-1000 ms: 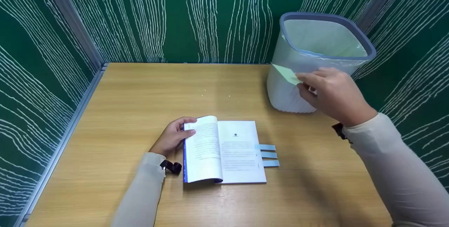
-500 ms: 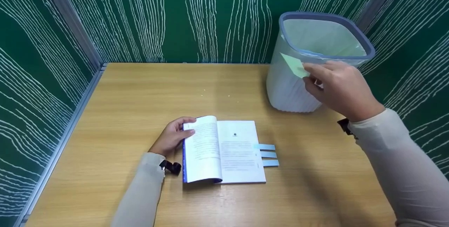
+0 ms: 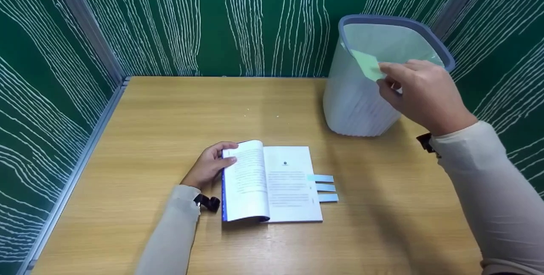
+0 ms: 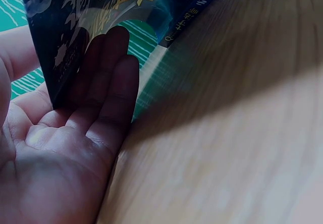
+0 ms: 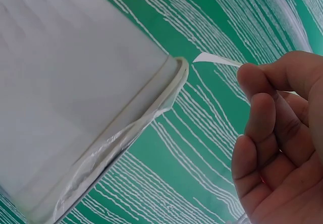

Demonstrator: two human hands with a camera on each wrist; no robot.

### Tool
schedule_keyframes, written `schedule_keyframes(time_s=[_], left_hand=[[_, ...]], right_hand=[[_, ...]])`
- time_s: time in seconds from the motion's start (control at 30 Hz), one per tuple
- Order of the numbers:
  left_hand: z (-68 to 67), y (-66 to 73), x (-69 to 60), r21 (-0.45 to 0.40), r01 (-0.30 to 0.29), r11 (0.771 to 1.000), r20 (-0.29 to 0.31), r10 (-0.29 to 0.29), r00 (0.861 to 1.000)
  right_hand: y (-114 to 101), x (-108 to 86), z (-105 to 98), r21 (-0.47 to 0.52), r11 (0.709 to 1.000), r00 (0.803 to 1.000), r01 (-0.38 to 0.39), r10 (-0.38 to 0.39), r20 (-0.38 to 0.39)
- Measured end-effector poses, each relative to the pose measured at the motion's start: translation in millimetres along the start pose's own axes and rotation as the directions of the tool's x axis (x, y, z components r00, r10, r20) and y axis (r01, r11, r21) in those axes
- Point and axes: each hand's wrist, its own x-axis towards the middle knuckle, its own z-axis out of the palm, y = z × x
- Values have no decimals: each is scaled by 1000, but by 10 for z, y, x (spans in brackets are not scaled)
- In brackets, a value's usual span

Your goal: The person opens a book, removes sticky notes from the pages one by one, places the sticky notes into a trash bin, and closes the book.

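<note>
An open book (image 3: 291, 181) lies on the table, its left part raised and bowed. My left hand (image 3: 208, 164) grips that left edge, thumb on the page and fingers behind the cover. In the left wrist view the dark cover (image 4: 96, 12) with gold lettering stands between thumb and fingers of the left hand (image 4: 70, 123). My right hand (image 3: 425, 92) pinches a pale green slip of paper (image 3: 367, 66) at the near rim of the trash bin (image 3: 361, 100). In the right wrist view the slip (image 5: 217, 59) shows edge-on beyond the bin's rim, pinched by the right hand (image 5: 282, 133).
Several blue sticky tabs (image 3: 326, 188) stick out from the book's right edge. A plastic liner (image 5: 121, 138) folds over the bin's rim. Tiny white specks (image 3: 277, 116) dot the wooden table (image 3: 178, 113). Green walls (image 3: 212, 20) with white lines enclose the table.
My right hand has risen and moved to the right with the green slip, from the bin's side up to its rim. The left hand and book have stayed in place.
</note>
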Motion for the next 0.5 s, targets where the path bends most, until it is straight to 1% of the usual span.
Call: schedule_keyframes(time_s=[0.2, 0.33, 0.5], left_hand=[[-5, -2, -1, -1, 1, 1000, -10, -1, 1000], [-1, -4, 1, -11, 1, 1000, -10, -1, 1000], [5, -4, 7, 1, 1, 1000, -9, -1, 1000]], right_hand=[[62, 33, -9, 3, 998, 998, -57, 57, 27], [86, 49, -13, -4, 998, 997, -68, 68, 27], [96, 69, -34, -14, 997, 997, -78, 79, 22]])
